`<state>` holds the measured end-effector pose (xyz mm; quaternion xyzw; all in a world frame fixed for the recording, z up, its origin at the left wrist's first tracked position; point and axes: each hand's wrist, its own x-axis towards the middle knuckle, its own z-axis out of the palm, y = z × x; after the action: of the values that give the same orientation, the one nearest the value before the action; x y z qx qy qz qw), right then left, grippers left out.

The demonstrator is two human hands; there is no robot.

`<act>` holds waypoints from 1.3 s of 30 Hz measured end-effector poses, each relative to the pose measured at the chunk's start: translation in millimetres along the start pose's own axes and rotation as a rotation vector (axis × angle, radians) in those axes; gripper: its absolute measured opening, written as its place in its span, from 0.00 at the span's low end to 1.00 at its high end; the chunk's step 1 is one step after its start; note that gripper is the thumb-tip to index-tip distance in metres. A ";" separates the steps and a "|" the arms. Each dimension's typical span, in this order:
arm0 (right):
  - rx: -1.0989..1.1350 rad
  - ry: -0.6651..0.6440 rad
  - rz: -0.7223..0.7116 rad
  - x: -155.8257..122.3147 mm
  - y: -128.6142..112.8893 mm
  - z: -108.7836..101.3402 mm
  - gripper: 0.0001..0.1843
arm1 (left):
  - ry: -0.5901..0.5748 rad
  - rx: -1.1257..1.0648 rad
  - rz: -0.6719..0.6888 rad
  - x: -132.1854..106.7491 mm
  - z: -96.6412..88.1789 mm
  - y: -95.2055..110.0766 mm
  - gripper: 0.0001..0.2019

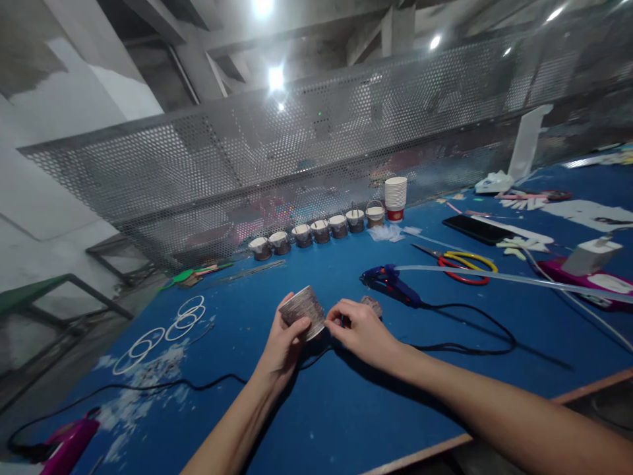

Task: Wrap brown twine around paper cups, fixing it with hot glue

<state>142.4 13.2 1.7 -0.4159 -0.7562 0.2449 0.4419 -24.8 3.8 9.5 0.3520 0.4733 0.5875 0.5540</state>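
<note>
A small paper cup wrapped in grey-brown cord (302,310) is gripped by my left hand (283,343), tilted on its side, with the thumb across its front. Beside its right-hand edge, my right hand (363,330) is closed in a pinch; what is between the fingertips is too small to make out. Just behind the right hand lies a small grey-brown bundle (372,306), partly hidden by it. A blue glue gun (393,285) with a clear glue stick in its back rests on the table farther right.
Several wrapped cups (302,235) line the back beside a stack of paper cups (395,196). Scissors (462,264), a black phone (477,230) and a pink power strip (583,280) lie right. White rings (185,316) lie left. A black cable (198,384) crosses the blue table (316,422).
</note>
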 end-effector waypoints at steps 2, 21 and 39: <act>0.002 0.000 0.002 0.2 -0.9 -0.7 0.08 | -0.005 0.006 -0.002 -1.0 1.0 2.0 0.35; -0.165 -0.070 -0.181 -3.4 -5.0 -24.5 0.07 | 0.013 -0.039 0.058 4.8 -4.3 6.8 0.25; -0.734 -0.438 -0.019 6.0 3.6 -49.6 0.16 | 0.094 -0.067 0.188 10.4 -10.8 20.6 0.38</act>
<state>185.6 20.3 26.1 -0.4766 -0.8731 0.0378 0.0958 -42.9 13.6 24.5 0.3484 0.4437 0.6682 0.4851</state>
